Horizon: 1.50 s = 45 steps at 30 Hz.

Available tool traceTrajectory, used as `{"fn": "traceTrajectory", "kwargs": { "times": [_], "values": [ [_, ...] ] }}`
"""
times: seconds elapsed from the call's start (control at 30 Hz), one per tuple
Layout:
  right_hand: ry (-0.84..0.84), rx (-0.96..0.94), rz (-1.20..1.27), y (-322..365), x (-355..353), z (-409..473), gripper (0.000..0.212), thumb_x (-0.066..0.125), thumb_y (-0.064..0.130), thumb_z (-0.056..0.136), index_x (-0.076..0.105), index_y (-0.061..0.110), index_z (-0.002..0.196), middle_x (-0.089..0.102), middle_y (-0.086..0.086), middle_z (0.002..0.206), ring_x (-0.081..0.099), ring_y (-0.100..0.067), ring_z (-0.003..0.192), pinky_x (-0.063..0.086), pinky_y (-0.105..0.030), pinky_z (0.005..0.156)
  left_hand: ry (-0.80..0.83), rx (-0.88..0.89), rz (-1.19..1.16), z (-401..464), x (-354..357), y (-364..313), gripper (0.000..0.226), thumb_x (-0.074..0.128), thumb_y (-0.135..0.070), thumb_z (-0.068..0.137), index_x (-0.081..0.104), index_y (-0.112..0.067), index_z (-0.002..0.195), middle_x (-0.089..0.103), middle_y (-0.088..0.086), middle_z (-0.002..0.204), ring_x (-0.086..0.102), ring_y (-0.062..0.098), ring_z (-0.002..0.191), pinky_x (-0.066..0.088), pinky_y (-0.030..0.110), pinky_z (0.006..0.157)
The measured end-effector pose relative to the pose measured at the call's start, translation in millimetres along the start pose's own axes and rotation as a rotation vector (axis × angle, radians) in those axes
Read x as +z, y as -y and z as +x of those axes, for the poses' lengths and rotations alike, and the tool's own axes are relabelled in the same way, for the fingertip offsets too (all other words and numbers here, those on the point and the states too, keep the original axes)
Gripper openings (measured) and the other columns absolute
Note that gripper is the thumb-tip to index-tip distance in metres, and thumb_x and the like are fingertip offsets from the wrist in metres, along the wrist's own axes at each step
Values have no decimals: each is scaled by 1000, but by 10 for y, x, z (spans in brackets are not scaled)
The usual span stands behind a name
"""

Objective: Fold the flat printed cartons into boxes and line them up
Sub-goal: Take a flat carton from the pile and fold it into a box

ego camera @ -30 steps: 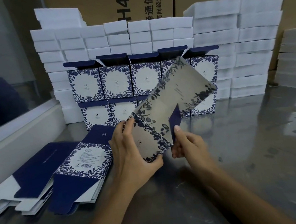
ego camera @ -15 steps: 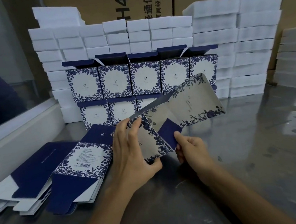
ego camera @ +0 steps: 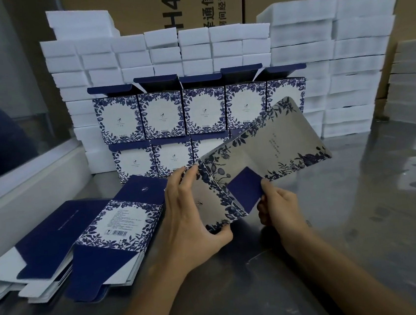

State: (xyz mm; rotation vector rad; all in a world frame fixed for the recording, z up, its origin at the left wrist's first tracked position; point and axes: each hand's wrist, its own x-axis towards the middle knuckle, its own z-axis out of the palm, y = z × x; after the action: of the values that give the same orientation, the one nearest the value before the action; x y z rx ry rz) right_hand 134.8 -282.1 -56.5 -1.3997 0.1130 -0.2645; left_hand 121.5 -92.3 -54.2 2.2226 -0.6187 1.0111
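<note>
The carton (ego camera: 260, 157) was above the table, its long side pointing up and right. The left hand (ego camera: 190, 218) gripped its near end; the right hand (ego camera: 277, 204) pinched the blue flap (ego camera: 246, 189).

Carton (ego camera: 265, 148) in hand covers the bottom-row boxes (ego camera: 173, 158) behind it on the right, plus the lower corner of the top-row box (ego camera: 286, 92). Print on carton too small to read. Left hand (ego camera: 190, 215) hides the carton's near-left edge. Brown shipping cases (ego camera: 185, 3) behind are cut off by the top edge, lettering incomplete.
</note>
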Motion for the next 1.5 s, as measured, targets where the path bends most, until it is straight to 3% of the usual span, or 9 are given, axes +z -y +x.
{"fn": "traceTrajectory", "kwargs": {
  "times": [0.23,0.43,0.6,0.73,0.8,0.93,1.07,1.23,1.5],
  "values": [
    [-98,-34,-59,61,-63,14,45,45,18,102,36,17,58,35,2,50,27,-15,52,25,-31,51,24,3,-43,-14,-16,-23,121,80,-52,57,7,-28,151,19,2,153,24,18,144,33,30,109],
    [-25,-30,-32,102,-5,-12,43,50,51,99,65,11,94,73,-4,82,68,-13,72,49,-31,69,3,-114,-192,-12,-12,-72,119,84,-56,54,12,-30,147,24,-12,144,30,8,138,33,32,112],
    [5,-42,-16,76,52,8,35,56,59,92,64,28,104,71,10,97,67,-3,87,51,-34,78,35,-255,-337,-43,63,-100,108,79,-62,54,16,-46,140,28,-17,143,29,0,136,29,21,109],
    [91,-51,25,90,50,-17,51,51,70,81,71,35,113,75,11,110,70,-10,103,56,-36,83,50,-383,-512,1,39,-151,77,75,-63,59,33,-54,123,44,-13,134,47,5,123,43,36,105],
    [143,-66,64,114,67,-43,42,50,66,86,74,40,107,76,10,109,72,-6,99,59,-29,76,50,-456,-698,21,19,-189,58,70,-62,64,44,-50,114,57,-5,123,56,17,115,47,49,101],
    [161,-100,-12,172,57,-62,66,50,77,76,67,34,123,71,9,123,64,-14,119,44,-48,109,16,-596,-944,76,-30,-240,44,57,-61,78,52,-27,106,67,-2,101,63,27,99,53,48,83],
    [118,-116,-15,201,47,-75,58,49,77,71,72,40,109,73,11,115,66,-13,115,43,-50,110,-38,-714,-1004,111,-60,-281,71,51,-71,81,55,-18,128,62,11,127,59,34,116,46,56,100],
    [42,-168,79,203,52,-52,80,58,80,67,68,29,128,69,7,128,61,-15,125,39,-46,114,-206,-634,-861,125,-95,-266,45,58,-54,77,45,-34,116,55,6,124,57,21,114,48,41,99],
    [101,-166,63,172,75,-48,92,54,95,63,64,35,132,67,10,132,57,-13,129,34,-46,117,-190,-230,-480,106,-176,-127,67,56,-60,80,32,-45,141,37,-20,136,42,-4,129,42,26,106]
  ]
}}
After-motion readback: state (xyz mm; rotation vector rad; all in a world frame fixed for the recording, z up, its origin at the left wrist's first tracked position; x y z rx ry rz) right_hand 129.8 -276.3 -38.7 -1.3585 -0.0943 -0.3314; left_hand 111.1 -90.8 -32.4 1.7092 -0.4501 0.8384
